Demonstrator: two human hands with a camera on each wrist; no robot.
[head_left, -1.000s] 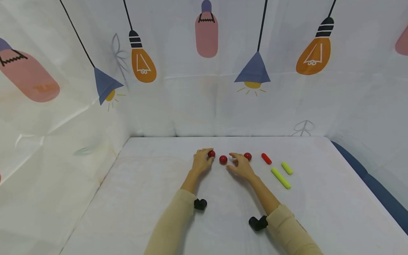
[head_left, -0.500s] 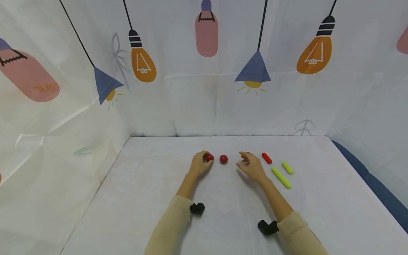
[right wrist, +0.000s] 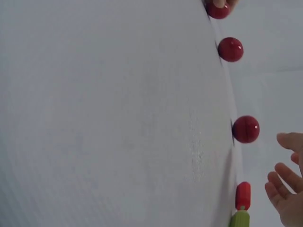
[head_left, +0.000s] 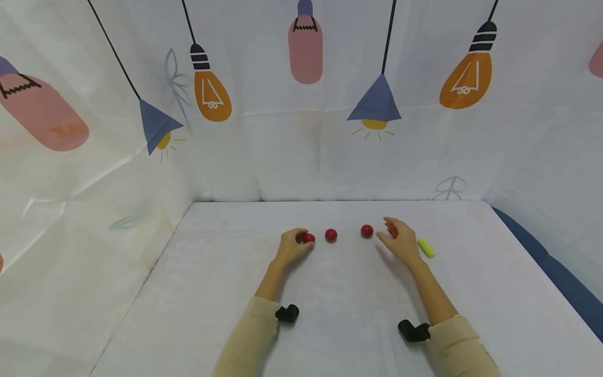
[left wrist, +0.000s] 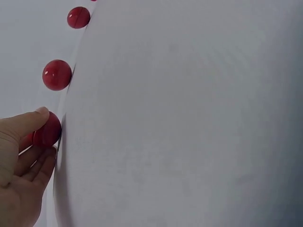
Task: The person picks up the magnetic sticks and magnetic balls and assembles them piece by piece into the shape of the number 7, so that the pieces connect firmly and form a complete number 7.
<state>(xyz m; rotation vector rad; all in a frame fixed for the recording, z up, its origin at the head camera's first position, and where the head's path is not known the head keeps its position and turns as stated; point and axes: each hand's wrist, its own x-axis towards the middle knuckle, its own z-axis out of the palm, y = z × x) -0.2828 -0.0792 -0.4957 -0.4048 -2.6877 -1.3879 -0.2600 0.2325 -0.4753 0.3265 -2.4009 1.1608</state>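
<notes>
My left hand (head_left: 291,247) holds a glossy red ball (head_left: 308,239) between thumb and fingers, low over the white table. In the left wrist view the thumb lies on top of this ball (left wrist: 47,131), and another bit of red shows behind it among the fingers. Two more red balls, a middle one (head_left: 331,235) and a right one (head_left: 367,231), sit in a loose row. My right hand (head_left: 399,242), fingers spread and bent, hovers by a short red stick (right wrist: 243,196). In the right wrist view nothing is between its thumb and fingers.
A short yellow-green stick (head_left: 426,247) lies right of my right hand; the longer one is hidden behind that hand and forearm. A white printed curtain (head_left: 282,157) stands along the table's (head_left: 226,272) back edge. Black wrist cameras stick out from both sleeves.
My left hand has drawn the red ball left and toward me. My right hand has moved right, away from the right-hand ball, to over the red stick.
</notes>
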